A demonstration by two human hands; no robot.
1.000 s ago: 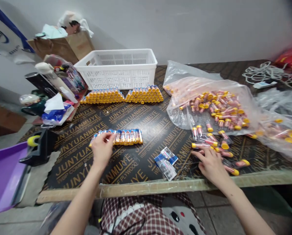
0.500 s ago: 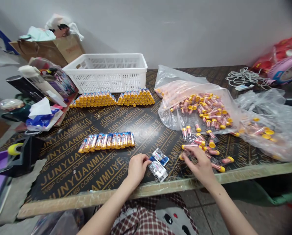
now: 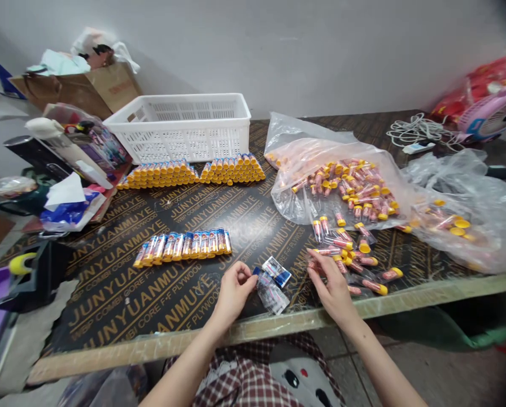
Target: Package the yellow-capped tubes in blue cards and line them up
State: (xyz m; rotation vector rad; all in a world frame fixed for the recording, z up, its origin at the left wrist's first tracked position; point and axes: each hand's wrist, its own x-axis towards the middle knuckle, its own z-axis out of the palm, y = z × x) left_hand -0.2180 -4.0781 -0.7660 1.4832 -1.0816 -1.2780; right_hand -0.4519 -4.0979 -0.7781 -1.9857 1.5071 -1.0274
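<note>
My left hand (image 3: 235, 291) is closed in a pinch at the edge of a clear printed plastic sleeve (image 3: 272, 296). Beside that sleeve lies a small pile of flat sleeves (image 3: 277, 271) with blue and white print. My right hand (image 3: 332, 285) rests at the near edge of the loose yellow-capped tubes (image 3: 341, 243). Its thumb and fingers close around a small tube, mostly hidden by the fingers. To the left lies a row of tubes in blue-printed sleeves (image 3: 184, 245), their yellow caps facing me.
Stacked sleeved tubes (image 3: 231, 169) sit before a white plastic basket (image 3: 185, 138). A clear bag (image 3: 287, 198) spills yellow-capped tubes at right, beside another plastic bag (image 3: 490, 226). A tape dispenser (image 3: 39, 277) stands at left; a pink fan (image 3: 490, 116) and cable (image 3: 422, 133) lie far right.
My right hand has drawn slightly left, away from the loose tubes. The sleeve at my left hand has shifted and bent a little. The whole view has moved slightly.
</note>
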